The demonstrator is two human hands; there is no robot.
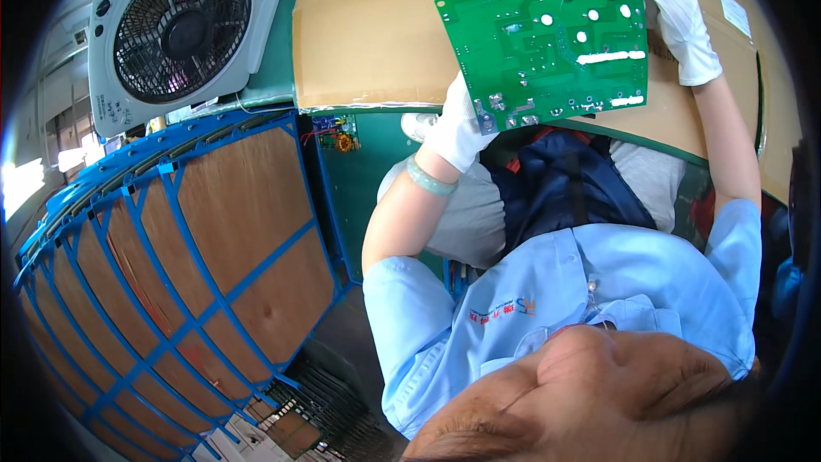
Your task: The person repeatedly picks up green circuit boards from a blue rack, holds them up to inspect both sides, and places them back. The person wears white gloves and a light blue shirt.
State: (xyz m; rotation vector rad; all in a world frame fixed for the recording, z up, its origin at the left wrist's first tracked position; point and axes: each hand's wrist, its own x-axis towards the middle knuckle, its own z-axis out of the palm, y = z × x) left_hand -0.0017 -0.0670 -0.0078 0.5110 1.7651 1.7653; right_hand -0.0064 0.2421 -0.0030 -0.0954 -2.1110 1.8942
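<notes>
A green circuit board (547, 56) is held up in front of me, its solder side showing. White blobs and a white strip stand out on that face. My left hand (462, 128), in a white glove, grips the board's lower left corner, with part of its fingers hidden behind it. At the upper right edge my right hand (676, 17), also gloved in white, closes on the board. Some of its fingers curl past the top corner, and its thumb is not visible.
Brown cardboard (376, 34) covers the worktop beyond the board. At the far left stands a grey box fan (181, 34). Blue metal framing with wooden panels (248, 180) fills the left side. A small coil and wired parts (342, 139) sit below the cardboard edge.
</notes>
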